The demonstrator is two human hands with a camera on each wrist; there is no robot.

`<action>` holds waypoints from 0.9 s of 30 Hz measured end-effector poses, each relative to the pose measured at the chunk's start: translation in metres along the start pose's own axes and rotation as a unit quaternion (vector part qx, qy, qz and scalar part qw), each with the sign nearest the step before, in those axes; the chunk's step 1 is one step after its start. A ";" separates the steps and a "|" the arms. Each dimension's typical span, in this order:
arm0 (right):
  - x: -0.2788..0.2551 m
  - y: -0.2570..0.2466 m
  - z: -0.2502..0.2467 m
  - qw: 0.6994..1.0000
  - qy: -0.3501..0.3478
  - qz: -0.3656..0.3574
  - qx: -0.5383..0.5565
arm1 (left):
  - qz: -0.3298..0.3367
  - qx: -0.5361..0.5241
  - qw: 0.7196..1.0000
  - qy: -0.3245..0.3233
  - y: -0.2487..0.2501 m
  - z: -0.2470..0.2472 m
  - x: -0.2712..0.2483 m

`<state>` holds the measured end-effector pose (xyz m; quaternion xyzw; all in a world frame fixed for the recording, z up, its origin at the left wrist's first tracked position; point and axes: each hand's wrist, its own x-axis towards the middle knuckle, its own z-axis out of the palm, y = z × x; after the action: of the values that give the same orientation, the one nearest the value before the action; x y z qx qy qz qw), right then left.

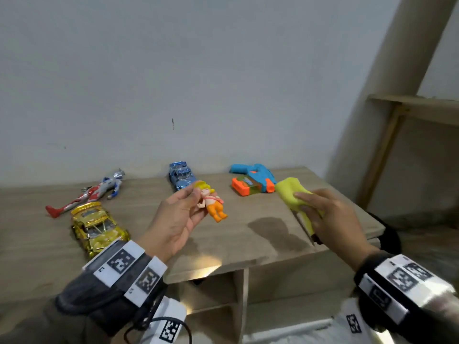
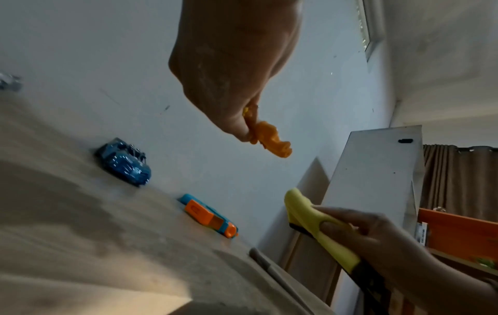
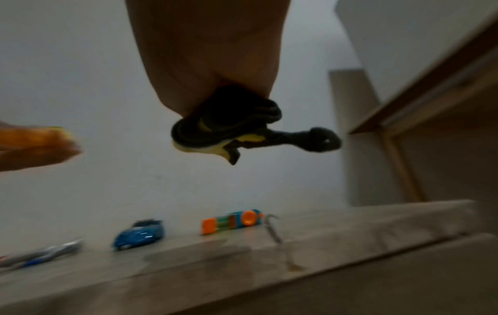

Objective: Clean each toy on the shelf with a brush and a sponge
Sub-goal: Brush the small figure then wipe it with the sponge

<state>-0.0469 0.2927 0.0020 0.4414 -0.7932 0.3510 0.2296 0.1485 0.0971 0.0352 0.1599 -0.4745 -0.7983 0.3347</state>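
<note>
Nearest my head camera, low in the frame, were the two wrist bands with their printed black-and-white markers, one on each forearm. Above the left band my left hand (image 1: 177,219) sat in the centre of the frame, thumb and fingers pinching a small doll (image 1: 211,201) with yellow hair and orange trousers by its upper body, legs pointing down to the right, clear of the wooden shelf (image 1: 248,232). At centre right my right hand (image 1: 332,219) was clasped round a yellow sponge (image 1: 291,194) with a dark scouring side, squeezing it into a fold; sponge and doll were apart, near each other. On the shelf behind, toward the wall, lay a blue toy car (image 1: 180,175) at centre and a blue and orange toy gun (image 1: 253,180) to its right. At centre left a red, silver and blue action figure (image 1: 89,192) lay flat, with a gold toy car (image 1: 98,225) just below it. A dark damp-looking patch (image 1: 273,232) marked the wood between my hands. In the right wrist view a thin tool (image 3: 272,228) lay beside the gun; too blurred to name.
</note>
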 end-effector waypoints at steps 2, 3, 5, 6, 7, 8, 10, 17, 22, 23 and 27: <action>0.004 0.031 0.001 0.997 0.025 0.056 -0.037 | -0.018 -0.001 1.000 -0.008 -0.011 0.012 0.003; 0.004 0.044 0.003 0.995 0.032 0.079 -0.049 | -0.028 -0.003 1.000 -0.011 -0.017 0.019 0.005; 0.004 0.069 0.010 0.990 0.032 0.116 -0.070 | -0.048 -0.011 0.999 -0.020 -0.028 0.030 0.010; 0.003 0.080 0.016 0.988 0.023 0.133 -0.080 | -0.057 -0.012 0.998 -0.025 -0.032 0.034 0.013; 0.002 0.090 0.022 0.985 0.011 0.148 -0.090 | -0.064 -0.008 0.998 -0.027 -0.036 0.038 0.017; 0.000 0.099 0.028 0.982 -0.002 0.161 -0.097 | -0.073 -0.001 0.997 -0.028 -0.040 0.040 0.020; -0.001 0.111 0.040 0.978 -0.013 0.177 -0.111 | -0.088 0.011 0.996 -0.031 -0.047 0.043 0.027; 0.008 0.120 0.049 0.981 -0.013 0.160 -0.113 | -0.120 0.025 0.992 -0.029 -0.064 0.048 0.040; 0.001 0.102 0.042 0.984 0.032 0.083 -0.152 | -0.136 0.030 0.990 -0.030 -0.068 0.047 0.041; -0.001 0.093 0.040 0.985 0.036 0.055 -0.158 | -0.136 0.033 0.990 -0.034 -0.067 0.047 0.041; -0.013 0.062 0.040 0.985 -0.025 0.017 -0.171 | -0.131 0.046 0.990 -0.039 -0.064 0.046 0.040</action>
<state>-0.0957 0.2920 -0.0547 0.3911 -0.8543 0.2030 0.2757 0.0689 0.1204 0.0055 0.2050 -0.4984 -0.8180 0.2010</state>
